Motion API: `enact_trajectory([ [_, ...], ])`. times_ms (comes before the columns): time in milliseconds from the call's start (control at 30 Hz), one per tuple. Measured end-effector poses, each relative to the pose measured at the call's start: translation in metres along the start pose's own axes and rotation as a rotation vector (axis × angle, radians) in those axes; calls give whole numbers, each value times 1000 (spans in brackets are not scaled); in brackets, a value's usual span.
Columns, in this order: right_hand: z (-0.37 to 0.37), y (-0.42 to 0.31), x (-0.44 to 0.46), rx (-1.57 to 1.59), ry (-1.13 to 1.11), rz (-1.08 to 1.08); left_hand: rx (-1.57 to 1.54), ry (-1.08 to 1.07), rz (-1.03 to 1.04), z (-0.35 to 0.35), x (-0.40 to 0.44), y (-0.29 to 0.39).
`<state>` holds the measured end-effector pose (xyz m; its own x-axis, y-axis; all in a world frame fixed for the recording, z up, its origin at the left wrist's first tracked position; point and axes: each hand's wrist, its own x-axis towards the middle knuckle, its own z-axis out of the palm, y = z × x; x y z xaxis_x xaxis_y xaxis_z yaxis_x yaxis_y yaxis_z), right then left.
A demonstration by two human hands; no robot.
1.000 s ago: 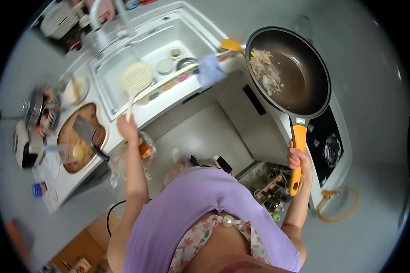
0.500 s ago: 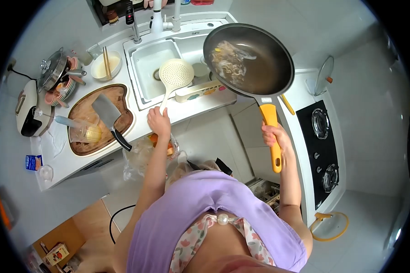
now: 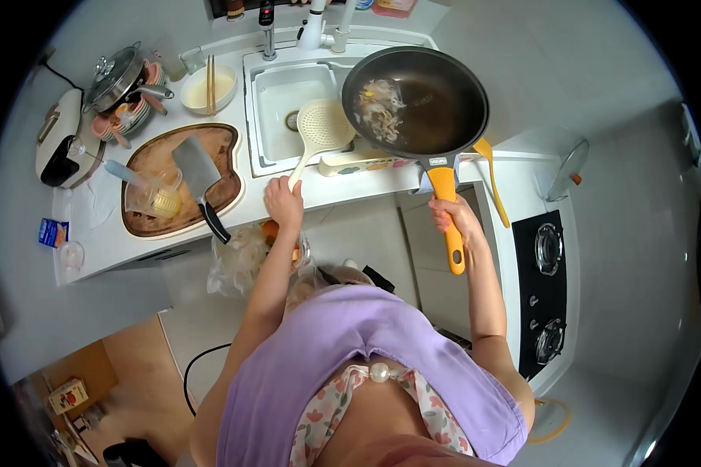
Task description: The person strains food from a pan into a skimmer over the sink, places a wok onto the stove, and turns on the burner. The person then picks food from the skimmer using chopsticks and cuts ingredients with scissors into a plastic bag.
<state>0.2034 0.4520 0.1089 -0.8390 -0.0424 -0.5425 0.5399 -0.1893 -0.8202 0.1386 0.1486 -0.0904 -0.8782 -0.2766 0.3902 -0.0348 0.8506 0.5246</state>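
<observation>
My right hand (image 3: pixel 456 218) is closed round the yellow handle of a dark frying pan (image 3: pixel 444 109), held up at the right of the sink. Pale, thin pieces of food (image 3: pixel 382 109) lie in some liquid on the pan's left side. My left hand (image 3: pixel 284 201) grips the handle of a cream perforated skimmer (image 3: pixel 325 126), whose round head is over the sink (image 3: pixel 269 89). Between skimmer and pan a long white holder with a coloured pattern (image 3: pixel 366 163) runs along the sink's front edge, partly hidden by the pan.
A cleaver (image 3: pixel 199 171) and a clear measuring cup (image 3: pixel 157 194) lie on the wooden board (image 3: pixel 144 222) at left. Behind it is a bowl with chopsticks (image 3: pixel 222 93). A yellow utensil (image 3: pixel 493 183) and gas stove (image 3: pixel 528 272) are at right. A plastic bag (image 3: pixel 237 265) hangs below the counter.
The pan has come left and nearer the sink, and its food has slid together toward the left side. The skimmer, still in my left hand, is closer to the pan. The camera view has shifted.
</observation>
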Motion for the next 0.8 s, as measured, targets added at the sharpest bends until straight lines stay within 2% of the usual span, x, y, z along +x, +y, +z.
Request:
enact_trajectory([
  [100,-10,-4,15,-48,-13,14,-14,47,32,3,2,-1],
  [800,-19,-22,54,-293,-79,29,-8,29,5,8,11,-3],
])
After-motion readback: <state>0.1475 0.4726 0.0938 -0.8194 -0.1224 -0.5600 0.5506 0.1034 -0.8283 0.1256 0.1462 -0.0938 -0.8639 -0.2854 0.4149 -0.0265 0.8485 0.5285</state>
